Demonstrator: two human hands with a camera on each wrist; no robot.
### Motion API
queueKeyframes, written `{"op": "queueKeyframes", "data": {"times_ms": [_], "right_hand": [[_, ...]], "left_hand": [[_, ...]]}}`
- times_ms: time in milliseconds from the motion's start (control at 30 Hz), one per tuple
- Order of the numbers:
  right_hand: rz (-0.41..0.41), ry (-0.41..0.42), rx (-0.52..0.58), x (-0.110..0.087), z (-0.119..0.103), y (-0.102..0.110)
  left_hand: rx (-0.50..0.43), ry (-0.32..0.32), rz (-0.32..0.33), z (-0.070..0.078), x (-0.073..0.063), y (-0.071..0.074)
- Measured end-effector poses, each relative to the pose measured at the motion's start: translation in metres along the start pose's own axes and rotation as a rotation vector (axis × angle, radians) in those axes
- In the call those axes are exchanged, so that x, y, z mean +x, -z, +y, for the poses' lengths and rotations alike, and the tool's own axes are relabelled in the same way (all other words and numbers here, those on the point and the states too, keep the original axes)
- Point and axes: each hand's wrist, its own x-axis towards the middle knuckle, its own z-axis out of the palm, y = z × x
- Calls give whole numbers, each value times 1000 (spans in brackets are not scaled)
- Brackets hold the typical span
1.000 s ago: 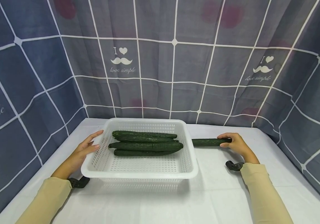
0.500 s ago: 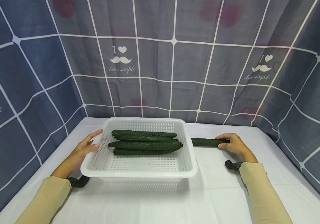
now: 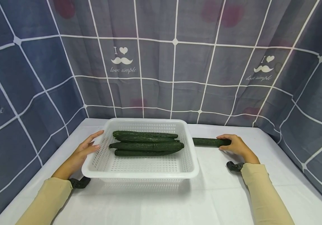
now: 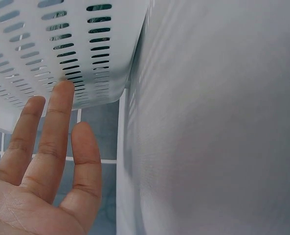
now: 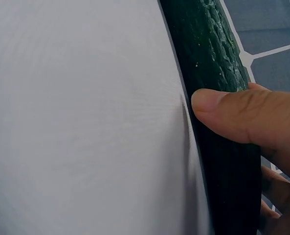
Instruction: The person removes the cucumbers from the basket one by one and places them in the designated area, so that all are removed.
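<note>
A white perforated plastic basket (image 3: 161, 167) stands on the white-covered table, with several dark green cucumbers (image 3: 147, 146) lying side by side in its back half. My left hand (image 3: 79, 153) is at the basket's left side, fingers extended; in the left wrist view, its fingertips (image 4: 64, 88) reach the slotted wall. Right of the basket lies another cucumber (image 3: 207, 142), pointing sideways, its left end hidden behind the rim. My right hand (image 3: 237, 147) holds this cucumber near its right end. The right wrist view has the thumb (image 5: 223, 110) on the near side and fingers partly hidden behind.
A grey-blue curtain (image 3: 158, 68) with white grid lines encloses the table (image 3: 214, 193) at the back and both sides. Each wrist wears a black strapped device (image 3: 235, 166). White tablecloth extends in front of the basket and to its right.
My right hand has shifted very slightly left along with the cucumber. The left hand, the basket and the cucumbers inside it stay as they were.
</note>
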Motion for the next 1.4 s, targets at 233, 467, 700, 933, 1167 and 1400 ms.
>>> {"op": "queueKeyframes", "data": {"times_ms": [233,467,700,933,1167,1400], "right_hand": [[21,-10,15,-1,-2,1],[25,-26,35,-1,-3,3],[28,6,96,-1,-8,7],[27,51,200,1,-18,9],[-5,50,290,2,-28,12],[-75,37,384,4,-39,14]], "left_hand": [[-7,-7,-2,0,1,0],[8,5,7,1,0,-1],[8,-5,1,0,1,0],[2,1,5,-1,1,1],[11,16,11,0,1,1],[9,11,9,1,0,0]]}}
